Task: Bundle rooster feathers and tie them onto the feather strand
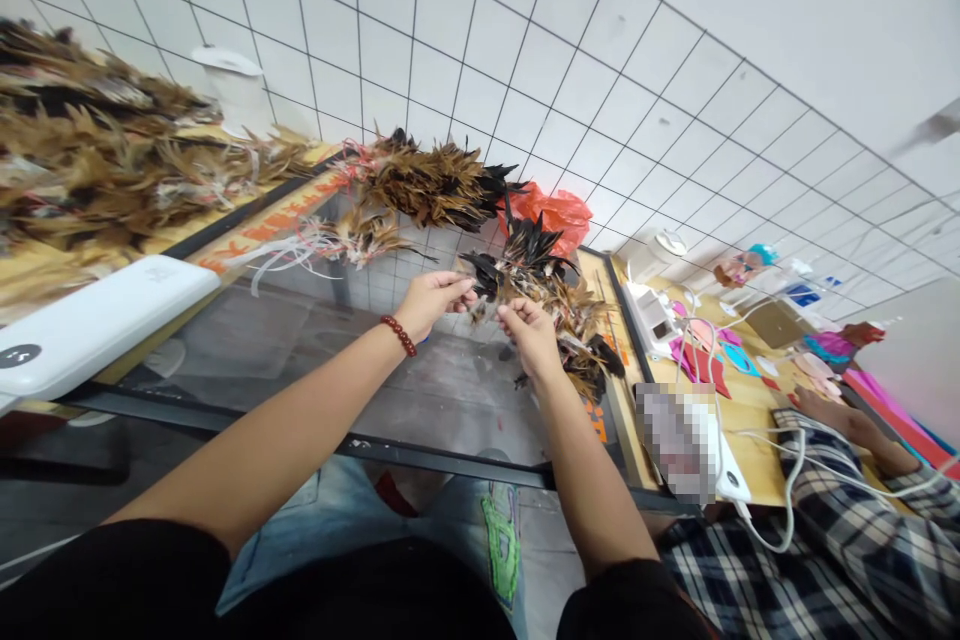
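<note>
My left hand (433, 300), with a red bead bracelet at the wrist, pinches the end of a bundle of brown and black feathers (536, 275). My right hand (532, 332) is closed on the same bundle just below, fingers curled around the feather stems. The bundle trails down to the right toward more feathers (592, 360) at the edge of the wooden table. Both hands are held up over a glass-topped frame (315, 360).
Long feather strings (431, 182) lie across the frame's far edge, with more feathers (97, 160) heaped at left. A white power bank (90, 320) rests at left. A red plastic bag (555, 212) sits behind. At right a person in a plaid shirt (847, 530) works at a table with cables.
</note>
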`<state>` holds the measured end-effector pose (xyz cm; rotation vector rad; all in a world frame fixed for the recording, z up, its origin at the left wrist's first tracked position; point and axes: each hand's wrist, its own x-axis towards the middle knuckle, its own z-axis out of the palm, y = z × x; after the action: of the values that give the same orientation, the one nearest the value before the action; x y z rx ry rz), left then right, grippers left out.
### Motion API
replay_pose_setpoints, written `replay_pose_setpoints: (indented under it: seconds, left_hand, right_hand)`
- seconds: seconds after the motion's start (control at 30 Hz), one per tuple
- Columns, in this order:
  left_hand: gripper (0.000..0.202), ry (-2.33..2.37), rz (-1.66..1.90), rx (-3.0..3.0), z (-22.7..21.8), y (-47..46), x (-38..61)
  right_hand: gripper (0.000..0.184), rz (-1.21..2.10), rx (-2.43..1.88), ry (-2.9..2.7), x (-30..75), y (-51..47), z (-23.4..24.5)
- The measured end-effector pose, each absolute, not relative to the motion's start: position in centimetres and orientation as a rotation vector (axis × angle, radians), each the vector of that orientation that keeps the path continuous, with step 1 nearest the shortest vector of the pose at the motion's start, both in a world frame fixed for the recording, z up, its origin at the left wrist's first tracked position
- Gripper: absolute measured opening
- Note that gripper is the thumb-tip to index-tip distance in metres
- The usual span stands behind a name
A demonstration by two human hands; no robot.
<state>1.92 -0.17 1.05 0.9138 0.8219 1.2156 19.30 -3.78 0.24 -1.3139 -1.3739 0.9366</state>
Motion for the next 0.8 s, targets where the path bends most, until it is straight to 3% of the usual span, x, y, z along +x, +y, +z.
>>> replay_pose_setpoints:
  seconds: [0.1, 0.6, 0.8]
  left_hand:
    - [0.034, 0.847, 1.072, 0.921, 1.1, -0.4, 2.1]
    - [0.026, 0.765, 0.692, 1.240, 0.7, -1.0, 2.3]
    - [0.012, 1.076, 1.037, 1.082, 0.8, 0.4, 1.7]
  right_hand:
    - [0.035, 1.149, -1.183, -1.098, 18.8, -3.5, 0.0]
    - [0.028, 1.052, -1.118, -1.257, 17.7, -3.9, -0.6]
    - [0.029, 0.980, -1.098, -1.105, 19.0, -3.5, -0.2]
